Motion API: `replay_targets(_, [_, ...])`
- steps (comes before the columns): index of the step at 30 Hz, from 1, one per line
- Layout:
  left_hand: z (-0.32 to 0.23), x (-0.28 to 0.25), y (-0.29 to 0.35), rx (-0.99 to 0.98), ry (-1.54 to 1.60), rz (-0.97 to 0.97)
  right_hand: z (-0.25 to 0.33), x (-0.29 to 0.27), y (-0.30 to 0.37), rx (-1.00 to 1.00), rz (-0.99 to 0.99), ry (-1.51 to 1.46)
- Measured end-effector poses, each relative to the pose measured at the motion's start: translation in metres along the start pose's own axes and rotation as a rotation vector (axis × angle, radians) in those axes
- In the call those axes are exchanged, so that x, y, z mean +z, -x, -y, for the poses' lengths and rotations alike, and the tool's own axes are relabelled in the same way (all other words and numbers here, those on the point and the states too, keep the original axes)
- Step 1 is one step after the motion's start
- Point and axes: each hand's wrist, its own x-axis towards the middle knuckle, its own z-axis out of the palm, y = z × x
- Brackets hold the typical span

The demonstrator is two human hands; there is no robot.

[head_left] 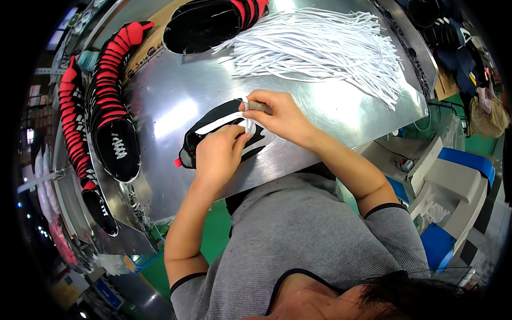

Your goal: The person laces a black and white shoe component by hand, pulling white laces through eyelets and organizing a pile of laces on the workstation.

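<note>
A black shoe upper (217, 113) with white stripes and a small red tab lies on the metal table in front of me. Both hands are over it, their fingertips close together at a white shoelace (249, 126). My left hand (218, 153) rests on the near side of the upper, thumb and forefinger pinched on the lace. From the right, my right hand (281, 114) reaches in and also pinches the lace a little farther off; a tan wrap (260, 107) covers one of its fingers. The lace holes under my fingers are hidden.
A pile of white laces (320, 50) spreads across the table's far side. Long nested rows of black and red uppers (111, 80) stand at the left, with another stack (202, 26) at the back. Grey and blue bins (453, 181) sit beyond the table's right edge.
</note>
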Motion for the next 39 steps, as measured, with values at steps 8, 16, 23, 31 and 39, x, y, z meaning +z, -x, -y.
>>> replay_targets(8, [0.008,0.010,-0.015,-0.268,0.248,0.099,-0.022,-0.007,0.035,0.024,-0.059,0.033])
replay_targets(16, [0.011,0.010,-0.018,-0.317,0.384,0.114,-0.030,-0.002,0.052,0.034,0.027,0.128])
replay_targets(23, [0.013,0.017,-0.007,-0.094,0.506,0.086,-0.017,-0.003,0.044,0.069,0.130,0.477])
replay_targets(31, [-0.002,0.018,0.001,0.117,0.196,-0.044,-0.034,0.029,0.043,-0.076,-0.036,0.632])
replay_targets(39, [0.021,0.012,0.026,0.620,0.075,-0.297,-0.001,-0.072,0.058,-0.055,-0.321,0.007])
